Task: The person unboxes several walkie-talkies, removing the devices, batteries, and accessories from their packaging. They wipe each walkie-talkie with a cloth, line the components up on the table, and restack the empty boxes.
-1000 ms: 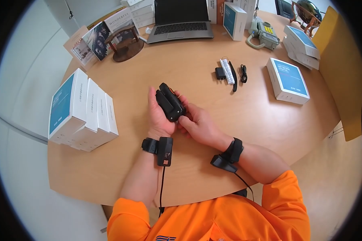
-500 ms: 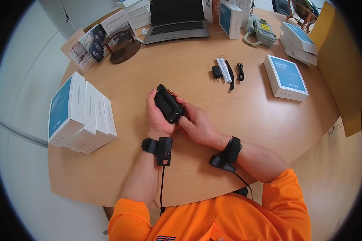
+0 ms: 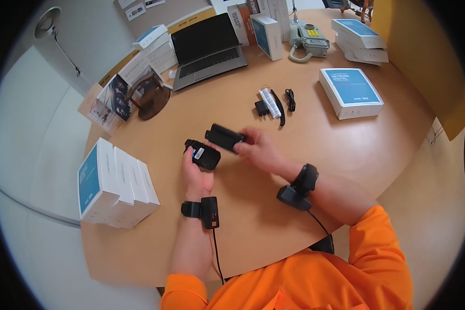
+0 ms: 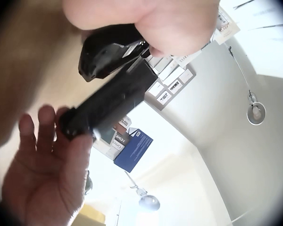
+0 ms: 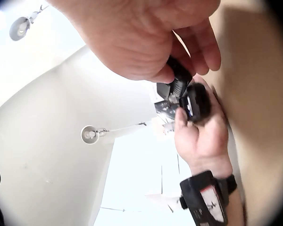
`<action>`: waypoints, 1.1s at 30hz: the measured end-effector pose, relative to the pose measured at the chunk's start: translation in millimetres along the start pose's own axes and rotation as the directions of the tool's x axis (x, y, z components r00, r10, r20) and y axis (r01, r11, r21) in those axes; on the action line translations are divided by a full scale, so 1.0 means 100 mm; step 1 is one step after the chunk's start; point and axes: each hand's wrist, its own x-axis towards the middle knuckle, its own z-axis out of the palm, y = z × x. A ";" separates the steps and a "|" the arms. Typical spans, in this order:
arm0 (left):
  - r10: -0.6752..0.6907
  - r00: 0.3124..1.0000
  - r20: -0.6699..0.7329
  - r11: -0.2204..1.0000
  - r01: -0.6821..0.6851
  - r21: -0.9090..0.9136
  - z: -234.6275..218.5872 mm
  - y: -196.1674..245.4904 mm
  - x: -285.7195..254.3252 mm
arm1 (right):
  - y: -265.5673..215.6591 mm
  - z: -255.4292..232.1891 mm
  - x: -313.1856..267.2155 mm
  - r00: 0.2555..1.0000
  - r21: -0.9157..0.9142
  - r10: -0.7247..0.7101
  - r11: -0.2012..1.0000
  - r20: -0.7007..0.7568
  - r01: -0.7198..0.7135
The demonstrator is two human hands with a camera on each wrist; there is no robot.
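Centre of frame: left hand (image 3: pixel 198 180) held black device (image 3: pixel 207 158), fingers curled; right hand (image 3: pixel 263 151) pinched oblong black part (image 3: pixel 224 137) by end. Both judged light, stiff, smooth; edge hold seemed best.

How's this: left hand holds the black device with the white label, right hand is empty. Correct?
The right hand isn't empty: the head view shows it gripping another black piece. The left hand does hold the black device with the white label.
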 end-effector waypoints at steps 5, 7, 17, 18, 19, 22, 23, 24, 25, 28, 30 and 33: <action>0.149 0.988 -0.048 0.932 -0.125 0.340 0.04 0.10 -0.04 | -0.15 -0.66 0.17 0.900 -0.440 -0.349 0.873 -0.261 0.211; 0.197 0.980 -0.027 0.868 -0.162 0.469 0.09 0.10 -0.07 | -0.31 -0.94 0.10 0.902 -0.387 -0.281 0.911 -0.327 0.143; 0.200 0.971 0.133 0.328 -0.194 0.925 0.55 -0.19 0.50 | -0.21 -0.92 0.09 0.748 -0.758 -0.652 0.549 -0.125 0.352; 0.208 0.966 0.154 0.264 -0.207 0.942 0.57 -0.20 0.56 | -0.16 -0.84 0.15 0.707 -0.796 -0.705 0.459 -0.057 0.394; 0.215 0.960 0.178 0.198 -0.221 0.955 0.58 -0.21 0.64 | -0.11 -0.78 0.21 0.724 -0.833 -0.689 0.389 0.019 0.392; 0.241 0.946 0.217 0.061 -0.238 0.969 0.55 -0.27 0.82 | 0.00 -0.66 0.37 0.759 -0.899 -0.616 0.182 0.212 0.399; 0.252 0.942 0.221 0.028 -0.235 0.972 0.54 -0.29 0.85 | 0.03 -0.63 0.41 0.764 -0.908 -0.592 0.125 0.255 0.400; 0.250 0.944 0.215 0.018 -0.226 0.974 0.52 -0.30 0.88 | 0.08 -0.61 0.43 0.770 -0.913 -0.564 0.067 0.298 0.403; 0.248 0.946 0.207 0.009 -0.216 0.976 0.57 -0.29 0.85 | 0.08 -0.58 0.45 0.777 -0.915 -0.545 0.042 0.316 0.402; 0.259 0.938 0.230 0.000 -0.238 0.971 0.55 -0.29 0.88 | 0.12 -0.57 0.47 0.725 -0.913 -0.607 0.000 0.325 0.408; 0.242 0.939 0.246 0.011 -0.256 0.967 0.55 -0.30 0.86 | 0.23 -0.60 0.53 0.726 -0.907 -0.609 0.026 0.320 0.421; 0.171 0.911 0.376 -0.108 -0.362 0.926 0.72 -0.18 0.46 | 0.22 -0.70 0.49 0.779 -0.896 -0.565 0.145 0.273 0.419</action>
